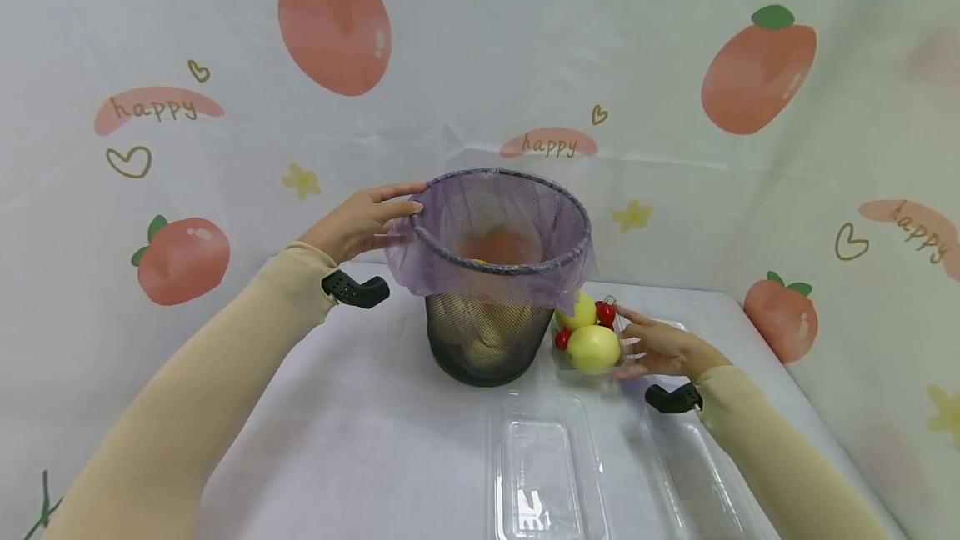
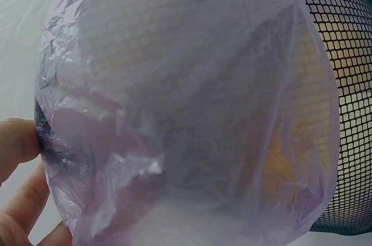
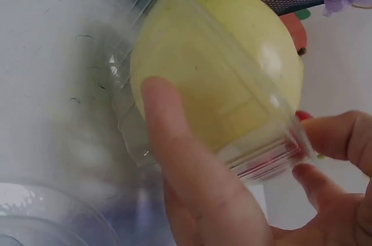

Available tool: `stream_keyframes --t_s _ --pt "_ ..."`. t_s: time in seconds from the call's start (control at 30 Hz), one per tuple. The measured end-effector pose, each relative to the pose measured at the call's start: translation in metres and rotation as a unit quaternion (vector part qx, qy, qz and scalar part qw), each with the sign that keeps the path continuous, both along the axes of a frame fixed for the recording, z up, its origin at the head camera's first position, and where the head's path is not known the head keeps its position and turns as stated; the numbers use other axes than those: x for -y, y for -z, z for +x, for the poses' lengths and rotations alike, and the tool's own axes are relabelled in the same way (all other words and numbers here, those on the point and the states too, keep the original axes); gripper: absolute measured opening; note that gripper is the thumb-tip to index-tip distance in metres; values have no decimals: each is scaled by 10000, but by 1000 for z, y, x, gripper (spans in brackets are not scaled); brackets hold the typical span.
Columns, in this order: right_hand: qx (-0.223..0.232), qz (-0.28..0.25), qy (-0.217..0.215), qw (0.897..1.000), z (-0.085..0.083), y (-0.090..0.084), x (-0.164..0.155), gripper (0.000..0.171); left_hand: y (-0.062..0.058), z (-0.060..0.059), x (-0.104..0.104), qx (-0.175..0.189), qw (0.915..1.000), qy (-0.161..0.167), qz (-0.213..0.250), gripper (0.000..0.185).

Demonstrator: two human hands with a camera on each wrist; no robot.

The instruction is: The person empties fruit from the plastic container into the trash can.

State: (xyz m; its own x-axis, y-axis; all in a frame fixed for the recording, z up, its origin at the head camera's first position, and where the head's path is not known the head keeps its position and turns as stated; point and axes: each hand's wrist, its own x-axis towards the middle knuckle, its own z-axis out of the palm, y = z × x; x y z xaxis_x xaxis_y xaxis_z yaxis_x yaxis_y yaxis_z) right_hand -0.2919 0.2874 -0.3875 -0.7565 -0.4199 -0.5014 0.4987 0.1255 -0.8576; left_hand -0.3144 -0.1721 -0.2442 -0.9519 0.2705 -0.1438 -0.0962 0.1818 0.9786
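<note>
My left hand [image 1: 365, 219] grips the rim of a black mesh wastebasket [image 1: 487, 348] at its left side. A purple bin liner [image 1: 495, 286] is folded over that rim, and yellow things show dimly inside through the mesh. To the right of the wastebasket, my right hand [image 1: 660, 347] holds a clear plastic box [image 3: 131, 129] by its side and end, with the thumb along one wall. Inside the box lie two pale yellow round fruits [image 1: 592, 348] and small red tomatoes [image 1: 605, 312]. One fruit fills most of the box in the right wrist view.
A clear plastic tray [image 1: 547, 473] lies on the white table [image 1: 345, 440] in front of the wastebasket. Another clear tray [image 1: 697, 473] is partly under my right forearm. A fruit-printed cloth [image 1: 450, 48] hangs behind and at the sides.
</note>
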Motion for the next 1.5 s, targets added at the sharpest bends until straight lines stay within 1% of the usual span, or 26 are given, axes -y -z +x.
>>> stream_keyframes --t_s 0.2,0.4,0.5,0.6,0.77,0.87,1.0,1.17,1.3,1.4,1.5 --pt "78 -333 -79 9994 1 -1 -1 66 0 0 1 -31 10000 9 -26 53" --pt "282 -712 -262 9967 0 -1 -4 83 0 1 2 -33 10000 37 18 53" --pt "361 -860 -339 9951 1 -1 -6 87 -1 1 2 -43 10000 40 22 53" --pt "400 -924 -393 9941 1 0 -9 88 0 1 1 -37 10000 39 28 53" --pt "314 -896 -387 9947 3 -1 -13 87 0 2 0 -15 10000 41 75 53" --pt "302 -915 -289 9949 5 -4 -15 87 1 2 -1 2 9999 54 112 53" --pt "157 -923 -132 9955 8 -9 -20 86 1 2 -1 9 9999 70 124 53" --pt "-173 -993 -162 9948 11 -16 -28 82 0 2 0 27 9999 48 120 53" --pt "-317 -1161 -69 9927 15 -22 -37 80 0 3 0 40 9999 -4 106 52" --pt "-472 -1455 -60 9882 18 -27 -43 80 0 3 -1 51 9999 -23 100 52" --pt "-589 -1923 -160 9794 21 -34 -49 81 0 3 -1 62 9999 -38 91 52"
